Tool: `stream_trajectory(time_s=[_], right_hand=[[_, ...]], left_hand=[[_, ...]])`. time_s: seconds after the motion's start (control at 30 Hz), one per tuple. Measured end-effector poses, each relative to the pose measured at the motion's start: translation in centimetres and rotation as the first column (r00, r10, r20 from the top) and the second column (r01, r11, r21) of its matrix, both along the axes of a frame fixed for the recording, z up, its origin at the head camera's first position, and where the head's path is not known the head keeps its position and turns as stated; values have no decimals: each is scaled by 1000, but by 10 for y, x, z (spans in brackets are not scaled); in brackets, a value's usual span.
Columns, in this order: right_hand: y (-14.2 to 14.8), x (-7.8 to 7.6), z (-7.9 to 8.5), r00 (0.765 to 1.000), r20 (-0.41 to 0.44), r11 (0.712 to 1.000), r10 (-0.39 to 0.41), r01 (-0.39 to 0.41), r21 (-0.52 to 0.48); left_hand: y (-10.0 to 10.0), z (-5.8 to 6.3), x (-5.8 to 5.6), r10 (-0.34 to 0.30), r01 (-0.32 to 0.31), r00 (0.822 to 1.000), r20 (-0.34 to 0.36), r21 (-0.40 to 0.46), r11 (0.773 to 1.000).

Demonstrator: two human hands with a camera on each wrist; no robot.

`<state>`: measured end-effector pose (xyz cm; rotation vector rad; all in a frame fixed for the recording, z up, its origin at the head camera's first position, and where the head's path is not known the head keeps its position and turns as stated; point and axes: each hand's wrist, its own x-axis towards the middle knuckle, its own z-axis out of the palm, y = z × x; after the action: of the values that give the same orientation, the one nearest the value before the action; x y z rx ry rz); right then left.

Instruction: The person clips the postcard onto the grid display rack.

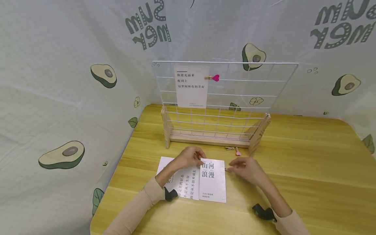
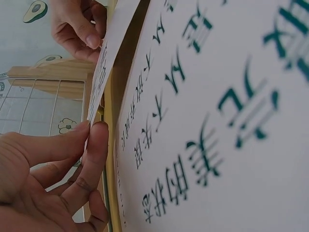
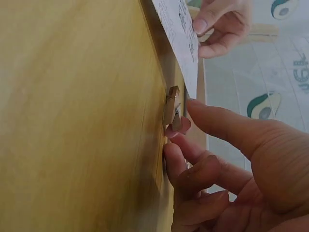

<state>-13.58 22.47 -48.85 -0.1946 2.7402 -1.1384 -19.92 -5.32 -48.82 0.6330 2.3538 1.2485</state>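
My left hand (image 1: 191, 157) pinches the upper left corner of a white printed card (image 1: 212, 189) between thumb and finger. The card tilts up from the table in the left wrist view. At its right edge my right hand (image 1: 246, 168) holds a small wooden clothespin (image 3: 171, 107) by its pink heart end, the wooden tip pointing at the card. Another white card (image 1: 188, 186) with dark green lettering lies under the left forearm, partly hidden. A small clip with a pink heart (image 1: 238, 152) and a plain-looking clip (image 1: 229, 148) lie just beyond the right hand.
Behind the hands stands a white wire grid (image 1: 243, 96) in a wooden base (image 1: 210, 139). A printed card (image 1: 191, 94) hangs on it by a clothespin with a magenta heart (image 1: 215, 78). A white curtain with avocado prints (image 1: 61, 155) borders the wooden table (image 1: 317, 169).
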Motion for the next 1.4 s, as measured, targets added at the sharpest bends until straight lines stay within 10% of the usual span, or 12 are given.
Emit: stream_trajectory(time_s=[0.37,0.97,1.4], right_hand=[[-1,6,2,999,-47,999,1,1,40],[14,9,-2,996,85,940,-25,52,-336],[17,10,-1,993,71,920,-92,112,-376]], left_hand=[[-1,4,-1,2,-3,1000,10,42,999],[-4,18,-8,16,-12,1000,-23,167,986],[1,28,-7,57,-37,990,-129,155,987]])
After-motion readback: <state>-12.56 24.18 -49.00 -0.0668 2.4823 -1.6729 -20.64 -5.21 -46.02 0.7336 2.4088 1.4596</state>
